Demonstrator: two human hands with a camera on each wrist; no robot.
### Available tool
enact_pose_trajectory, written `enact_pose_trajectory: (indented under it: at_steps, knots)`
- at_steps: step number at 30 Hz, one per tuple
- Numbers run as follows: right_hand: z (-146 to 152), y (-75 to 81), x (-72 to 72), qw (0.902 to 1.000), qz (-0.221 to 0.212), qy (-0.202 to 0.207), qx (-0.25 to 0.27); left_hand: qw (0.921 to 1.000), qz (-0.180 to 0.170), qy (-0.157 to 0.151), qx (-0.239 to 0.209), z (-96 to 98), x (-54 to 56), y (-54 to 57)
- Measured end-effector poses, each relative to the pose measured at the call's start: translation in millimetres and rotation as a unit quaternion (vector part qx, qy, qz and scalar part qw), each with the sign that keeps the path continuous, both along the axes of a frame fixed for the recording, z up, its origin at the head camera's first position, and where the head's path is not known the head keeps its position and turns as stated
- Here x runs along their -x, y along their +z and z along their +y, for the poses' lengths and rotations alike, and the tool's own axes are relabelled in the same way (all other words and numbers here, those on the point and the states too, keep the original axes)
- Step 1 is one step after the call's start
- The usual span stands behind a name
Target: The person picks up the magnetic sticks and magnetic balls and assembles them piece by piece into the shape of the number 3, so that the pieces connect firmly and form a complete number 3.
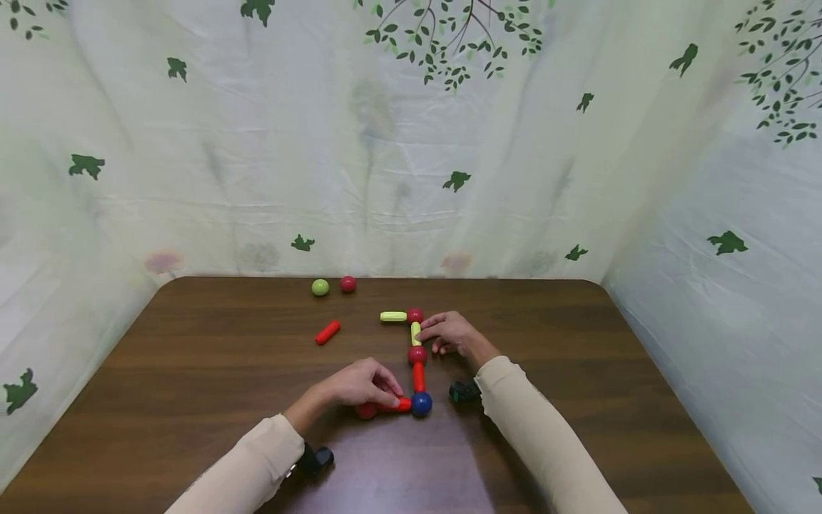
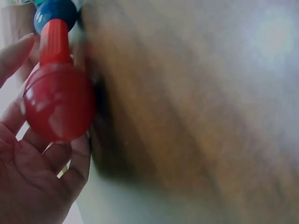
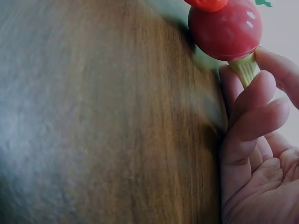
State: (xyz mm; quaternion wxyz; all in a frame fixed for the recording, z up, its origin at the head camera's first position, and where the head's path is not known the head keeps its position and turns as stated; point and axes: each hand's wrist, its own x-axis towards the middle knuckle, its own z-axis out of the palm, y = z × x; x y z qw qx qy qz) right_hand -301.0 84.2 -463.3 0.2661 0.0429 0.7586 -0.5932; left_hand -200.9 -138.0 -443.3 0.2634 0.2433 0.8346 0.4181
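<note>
A chain of plastic balls and rods lies on the table. At its near end my left hand (image 1: 362,383) pinches a red rod (image 1: 404,405) joining a red ball (image 2: 58,105) to a blue ball (image 1: 421,404). From the blue ball a second red rod (image 1: 419,377) runs away from me to another red ball (image 3: 226,29). Beyond that ball, my right hand (image 1: 454,334) holds a yellow rod (image 1: 415,333) between thumb and fingers. This rod meets a far red ball (image 1: 414,316), from which another yellow rod (image 1: 393,316) points left.
Near the table's back edge sit a green ball (image 1: 320,287) and a loose red ball (image 1: 347,284). A separate red rod (image 1: 327,333) lies left of the chain. Leaf-patterned cloth (image 1: 359,143) hangs behind the brown wooden table (image 1: 193,371).
</note>
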Motion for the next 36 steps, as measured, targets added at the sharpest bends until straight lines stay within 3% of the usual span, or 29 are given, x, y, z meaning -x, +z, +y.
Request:
enact_pose_trajectory:
  at_steps: [5,9,15,19,21,25,28,32,36]
  knots:
    - [9,-2.6,2.6,1.0000,-0.004,-0.007,0.002,0.9996,0.029,0.007,-0.001,-5.4,15.5,5.4]
    - [15,-2.4,2.9,0.9999,-0.003,-0.012,0.003,0.9976,0.064,0.026,0.006,-18.9,34.3,15.0]
    - [23,-0.2,0.0,0.9997,-0.002,-0.025,-0.003,0.9887,0.093,0.109,0.044,-47.5,76.0,37.0]
    - [28,-0.5,0.0,0.9996,0.002,-0.026,-0.003,0.9840,0.070,0.155,0.052,-68.8,107.5,48.6]
    - [26,0.5,0.1,0.9997,0.004,-0.023,-0.002,0.9807,0.067,0.173,0.061,-82.1,120.5,51.5]
    - [16,2.0,-0.6,0.9999,0.001,-0.010,0.004,0.9693,0.078,0.209,0.104,-109.5,135.1,50.0]
    - [11,2.0,-1.6,0.9999,-0.003,-0.002,0.009,0.9610,0.108,0.201,0.156,-120.8,141.9,43.5]
    - [9,1.9,-2.0,0.9999,-0.003,-0.005,0.011,0.9541,0.153,0.155,0.206,-121.4,152.5,35.2]
    - [7,0.0,-1.5,0.9998,-0.003,-0.003,0.019,0.9514,0.156,0.133,0.230,-118.6,158.2,29.5]
